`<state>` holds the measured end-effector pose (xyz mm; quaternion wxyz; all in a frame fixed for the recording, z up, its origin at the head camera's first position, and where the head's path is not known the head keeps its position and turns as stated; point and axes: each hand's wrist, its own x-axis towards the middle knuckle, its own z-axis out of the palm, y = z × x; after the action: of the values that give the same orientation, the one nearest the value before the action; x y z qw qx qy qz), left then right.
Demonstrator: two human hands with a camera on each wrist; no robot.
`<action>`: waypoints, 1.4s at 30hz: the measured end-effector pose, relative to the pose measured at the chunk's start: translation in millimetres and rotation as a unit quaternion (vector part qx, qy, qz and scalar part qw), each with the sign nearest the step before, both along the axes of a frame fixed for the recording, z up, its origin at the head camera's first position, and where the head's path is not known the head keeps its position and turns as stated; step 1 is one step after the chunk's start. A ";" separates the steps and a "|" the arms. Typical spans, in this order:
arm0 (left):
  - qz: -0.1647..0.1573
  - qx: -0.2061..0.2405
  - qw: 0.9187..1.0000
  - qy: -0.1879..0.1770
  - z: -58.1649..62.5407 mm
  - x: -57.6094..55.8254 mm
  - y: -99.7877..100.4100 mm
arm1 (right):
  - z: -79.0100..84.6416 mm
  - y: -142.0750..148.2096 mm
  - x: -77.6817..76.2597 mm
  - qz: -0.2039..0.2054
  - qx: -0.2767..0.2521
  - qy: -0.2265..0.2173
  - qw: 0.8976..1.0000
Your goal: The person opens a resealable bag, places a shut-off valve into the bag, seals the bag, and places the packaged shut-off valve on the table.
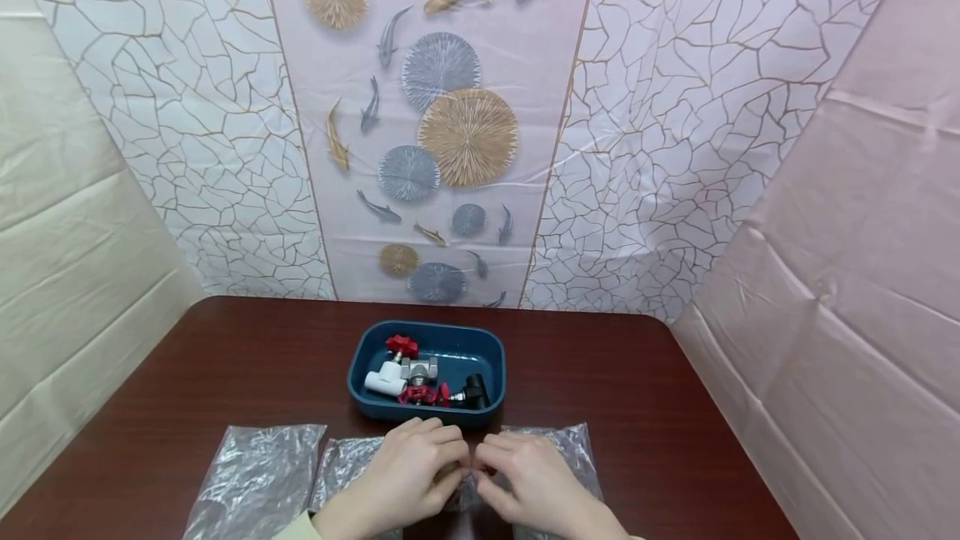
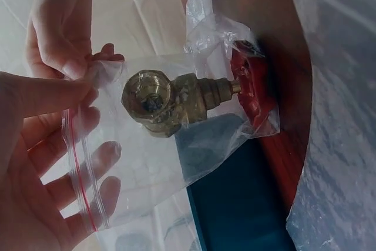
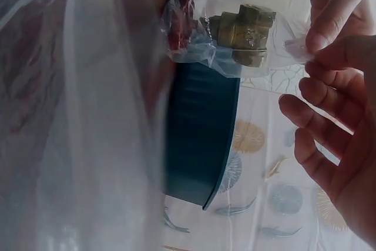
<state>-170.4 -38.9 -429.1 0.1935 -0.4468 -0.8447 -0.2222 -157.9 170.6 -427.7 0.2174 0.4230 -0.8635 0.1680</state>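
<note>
A brass gate valve (image 2: pixel 188 98) with a red handwheel (image 2: pixel 254 86) sits inside a clear zip-lock bag (image 2: pixel 147 174), wheel end down. My left hand (image 1: pixel 412 473) pinches the bag's upper edge between thumb and fingers, its other fingers spread behind the film by the red-lined zip strip (image 2: pixel 79 171). Opposite it, my right hand (image 1: pixel 536 477) pinches the top too, thumb tip against forefinger, the remaining fingers loosely bent. Thumbs and fingertips of both hands meet close together at the bag's top. In the head view the hands mostly hide the valve.
Just beyond the hands stands a blue tray (image 1: pixel 480 419) holding a white-bodied valve (image 1: pixel 387 379), a metal valve (image 1: pixel 418 369) and a black valve (image 1: pixel 474 392), with red handles. Clear plastic bags lie on the brown table, one at the left (image 1: pixel 255 477), others under the hands.
</note>
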 end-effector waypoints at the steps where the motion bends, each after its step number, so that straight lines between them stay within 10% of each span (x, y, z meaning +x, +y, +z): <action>1: 0.001 0.004 1.000 -0.008 0.0 -0.3 -0.6 | 0.3 -0.3 0.0 -0.001 0.000 0.004 1.000; 7: 0.005 0.014 0.999 -0.050 -0.4 -1.0 -6.5 | 3.0 -1.3 -1.3 0.017 -0.012 0.024 0.999; 42: 0.081 -0.009 0.996 -0.017 -3.8 -0.2 -34.9 | 4.5 10.1 -2.0 0.003 -0.001 0.017 1.000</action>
<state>-170.6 -73.7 -432.9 0.1925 -0.3744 -0.8834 -0.2058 -160.0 180.7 -423.2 0.2321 0.4286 -0.8579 0.1623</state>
